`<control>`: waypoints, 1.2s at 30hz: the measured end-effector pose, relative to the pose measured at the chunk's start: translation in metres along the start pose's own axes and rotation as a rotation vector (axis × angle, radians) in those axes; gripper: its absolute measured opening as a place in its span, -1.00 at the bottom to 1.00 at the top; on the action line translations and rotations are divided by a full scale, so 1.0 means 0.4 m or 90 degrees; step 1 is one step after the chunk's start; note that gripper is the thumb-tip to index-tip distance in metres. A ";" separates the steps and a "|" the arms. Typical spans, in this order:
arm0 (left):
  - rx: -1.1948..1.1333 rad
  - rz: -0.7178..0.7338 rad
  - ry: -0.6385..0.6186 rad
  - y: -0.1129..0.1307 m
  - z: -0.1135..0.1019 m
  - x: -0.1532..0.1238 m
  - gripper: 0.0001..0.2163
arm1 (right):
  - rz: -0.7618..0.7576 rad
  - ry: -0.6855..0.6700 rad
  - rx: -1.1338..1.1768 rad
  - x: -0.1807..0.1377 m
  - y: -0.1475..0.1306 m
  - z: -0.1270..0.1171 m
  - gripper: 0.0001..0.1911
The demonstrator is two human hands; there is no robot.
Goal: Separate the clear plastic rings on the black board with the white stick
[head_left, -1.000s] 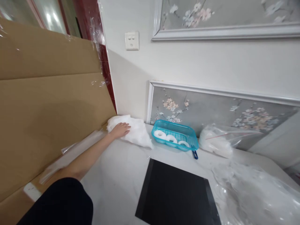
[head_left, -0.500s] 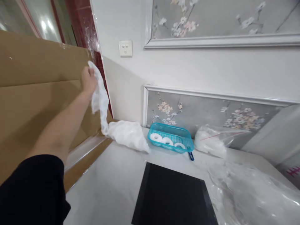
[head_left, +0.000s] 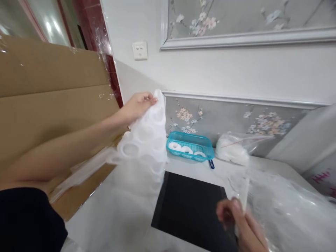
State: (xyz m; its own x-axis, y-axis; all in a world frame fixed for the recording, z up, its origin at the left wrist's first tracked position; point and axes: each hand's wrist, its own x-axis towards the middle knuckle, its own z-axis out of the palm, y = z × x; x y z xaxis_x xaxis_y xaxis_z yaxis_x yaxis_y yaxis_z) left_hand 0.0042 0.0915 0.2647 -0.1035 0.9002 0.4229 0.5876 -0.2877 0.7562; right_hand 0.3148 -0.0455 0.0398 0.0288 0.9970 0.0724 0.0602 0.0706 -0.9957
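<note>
- The cardboard sheet (head_left: 52,105) leans at your left, beside the table (head_left: 123,210).
- The clear plastic heap (head_left: 288,210) covers the table's right end.
- The black mat (head_left: 189,210) lies flat beneath both hands.
- The white foam sheet (head_left: 144,140) hangs in the air over the mat's left edge. Held only at its top, it may slip or tear, and its loose tail could sweep the blue basket (head_left: 207,148).
- Your left hand (head_left: 136,106) has its fingers pinched shut on the foam sheet's top corner.
- Your right hand (head_left: 236,220) is curled around a clear film strip (head_left: 240,185); blur hides how firmly.
</note>
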 end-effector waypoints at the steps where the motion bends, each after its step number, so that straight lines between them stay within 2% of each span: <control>1: -0.031 -0.008 -0.017 -0.002 0.033 -0.030 -0.76 | -0.040 -0.033 0.032 0.017 -0.033 0.023 -0.46; 2: -0.074 -0.020 -0.039 -0.005 0.066 -0.062 -0.74 | -0.081 -0.063 0.061 0.033 -0.066 0.048 -0.47; 4: -0.263 -0.059 -0.089 -0.010 0.129 -0.129 -0.69 | -0.178 -0.050 0.084 0.059 -0.122 0.097 -0.53; 7: -0.426 -0.089 -0.152 -0.013 0.208 -0.220 -0.58 | -0.272 -0.018 0.021 0.083 -0.164 0.155 -0.70; 10: -0.493 -0.088 -0.194 -0.021 0.263 -0.270 -0.61 | -0.220 -0.025 -0.064 0.100 -0.161 0.177 -0.59; 11: -0.504 -0.087 -0.195 -0.025 0.277 -0.276 -0.62 | -0.197 -0.038 -0.066 0.105 -0.156 0.176 -0.63; 13: -0.521 -0.099 -0.174 -0.032 0.299 -0.275 -0.62 | -0.165 -0.074 -0.018 0.117 -0.144 0.163 -0.72; 17: -0.535 -0.152 -0.135 -0.043 0.324 -0.247 -0.55 | -0.129 -0.114 0.089 0.156 -0.121 0.121 -0.52; 21: -0.481 -0.163 -0.112 -0.063 0.310 -0.205 -0.52 | -0.103 -0.087 0.096 0.208 -0.098 0.085 -0.54; 26: -0.350 -0.147 -0.070 -0.113 0.236 -0.140 -0.56 | -0.146 0.025 0.108 0.243 -0.096 0.034 -0.46; 28: -0.302 -0.143 -0.054 -0.138 0.210 -0.121 -0.56 | -0.126 -0.025 0.067 0.239 -0.095 0.031 -0.51; 30: -0.249 -0.133 -0.027 -0.169 0.192 -0.109 -0.57 | -0.062 -0.139 -0.030 0.228 -0.079 0.049 -0.62; 32: -0.182 -0.116 -0.001 -0.209 0.180 -0.100 -0.60 | -0.025 -0.240 -0.171 0.218 -0.045 0.087 -0.53; 34: -0.097 -0.099 0.024 -0.259 0.170 -0.095 -0.66 | -0.032 -0.274 -0.301 0.216 0.006 0.131 -0.42; 36: -0.012 -0.084 0.048 -0.309 0.163 -0.100 -0.74 | -0.029 -0.269 -0.368 0.226 0.061 0.167 -0.53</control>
State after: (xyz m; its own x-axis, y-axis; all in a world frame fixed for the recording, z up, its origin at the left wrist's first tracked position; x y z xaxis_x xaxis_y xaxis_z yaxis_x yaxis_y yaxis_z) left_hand -0.0121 0.1123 0.1216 -0.2388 0.9038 0.3550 0.5502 -0.1753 0.8164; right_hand 0.2523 0.0483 0.0181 -0.3679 0.9293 -0.0311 0.5738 0.2005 -0.7941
